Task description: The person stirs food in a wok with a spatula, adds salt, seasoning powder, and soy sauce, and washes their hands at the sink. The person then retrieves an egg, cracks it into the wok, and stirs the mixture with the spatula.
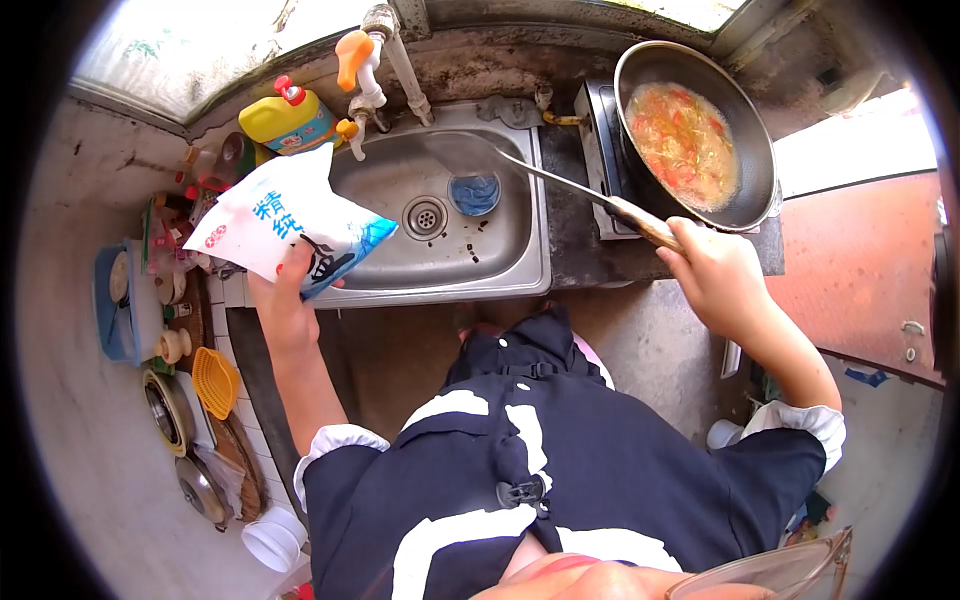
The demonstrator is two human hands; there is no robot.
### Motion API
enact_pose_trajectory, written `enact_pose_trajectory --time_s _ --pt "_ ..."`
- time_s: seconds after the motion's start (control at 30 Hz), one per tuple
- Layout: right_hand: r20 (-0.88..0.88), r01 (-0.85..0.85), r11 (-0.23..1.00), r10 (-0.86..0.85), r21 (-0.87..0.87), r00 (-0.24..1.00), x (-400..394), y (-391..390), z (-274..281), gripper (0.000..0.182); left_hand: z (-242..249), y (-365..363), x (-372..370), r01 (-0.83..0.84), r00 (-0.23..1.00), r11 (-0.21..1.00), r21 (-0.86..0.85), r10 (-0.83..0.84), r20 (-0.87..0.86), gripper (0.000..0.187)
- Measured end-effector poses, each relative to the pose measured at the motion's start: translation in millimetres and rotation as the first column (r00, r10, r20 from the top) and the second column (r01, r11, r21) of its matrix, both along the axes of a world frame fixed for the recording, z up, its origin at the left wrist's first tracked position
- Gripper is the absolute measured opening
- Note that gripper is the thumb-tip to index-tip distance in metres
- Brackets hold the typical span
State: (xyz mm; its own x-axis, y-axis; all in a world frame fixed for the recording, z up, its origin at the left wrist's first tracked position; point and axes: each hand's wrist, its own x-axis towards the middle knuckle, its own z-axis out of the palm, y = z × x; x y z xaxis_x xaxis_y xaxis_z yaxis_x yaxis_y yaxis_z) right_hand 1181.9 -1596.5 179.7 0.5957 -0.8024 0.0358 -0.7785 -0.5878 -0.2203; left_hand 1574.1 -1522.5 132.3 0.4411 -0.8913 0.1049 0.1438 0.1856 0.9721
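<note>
My left hand (pixel 290 278) is closed on the lower edge of a white and blue plastic bag of salt (pixel 240 222) with large printed characters. The bag is tilted and overlaps the left side of the sink in this view. In my right hand (pixel 717 277), fingers wrapped round the wooden handle, is a spatula (pixel 575 185) with a long metal shaft. Its far end points left over the sink and blends into the grey steel. Beyond that hand sits a dark wok (pixel 765 180) on the stove, holding a reddish-yellow soupy food (pixel 685 145).
The steel sink (pixel 535 240) lies ahead, under a tap with an orange handle (pixel 353 60). A yellow detergent bottle (pixel 285 120) stands behind the bag. A blue container (pixel 118 300), an orange basket (pixel 214 383) and lids line the left counter. The gas stove (pixel 603 130) is at right.
</note>
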Motion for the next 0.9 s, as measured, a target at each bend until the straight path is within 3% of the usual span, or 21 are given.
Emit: enact_pose_trajectory --time_s 0.07,0.17,0.2,0.27,0.43,0.57,0.7,0.9 --pt "0.086 0.078 0.994 -0.085 0.077 0.993 -10 -2 3 0.018 -1 -5 5 0.027 1.000 1.000 0.004 -0.027 0.006 0.039" --pt "0.354 0.209 0.858 -0.400 0.469 0.845 -40 2 7 0.020 4 -14 -5 0.026 0.999 0.999 0.031 -0.027 0.018 0.038" --pt "0.424 0.198 0.742 -0.557 0.641 0.714 -51 4 8 0.020 6 -19 -8 0.053 0.998 0.998 0.046 -0.054 0.029 0.038" --pt "0.392 0.138 0.570 -0.702 0.810 0.595 -77 4 20 0.023 11 -34 -19 0.110 0.992 0.991 0.078 -0.114 0.056 0.037" --pt "0.410 0.135 0.509 -0.801 0.850 0.436 -137 27 15 0.027 15 -78 -63 0.292 0.940 0.940 0.176 -0.316 0.130 0.036" --pt "0.376 0.150 0.454 -0.850 0.879 0.370 -176 42 8 0.027 20 -120 -113 0.382 0.838 0.891 0.245 -0.446 0.314 0.034" --pt "0.347 0.130 0.415 -0.866 0.901 0.359 -202 50 6 0.028 29 -158 -154 0.489 0.698 0.797 0.354 -0.601 0.389 0.041" --pt "0.341 0.139 0.421 -0.854 0.896 0.392 -223 44 13 0.027 40 -191 -201 0.489 0.569 0.750 0.446 -0.661 0.489 0.040"
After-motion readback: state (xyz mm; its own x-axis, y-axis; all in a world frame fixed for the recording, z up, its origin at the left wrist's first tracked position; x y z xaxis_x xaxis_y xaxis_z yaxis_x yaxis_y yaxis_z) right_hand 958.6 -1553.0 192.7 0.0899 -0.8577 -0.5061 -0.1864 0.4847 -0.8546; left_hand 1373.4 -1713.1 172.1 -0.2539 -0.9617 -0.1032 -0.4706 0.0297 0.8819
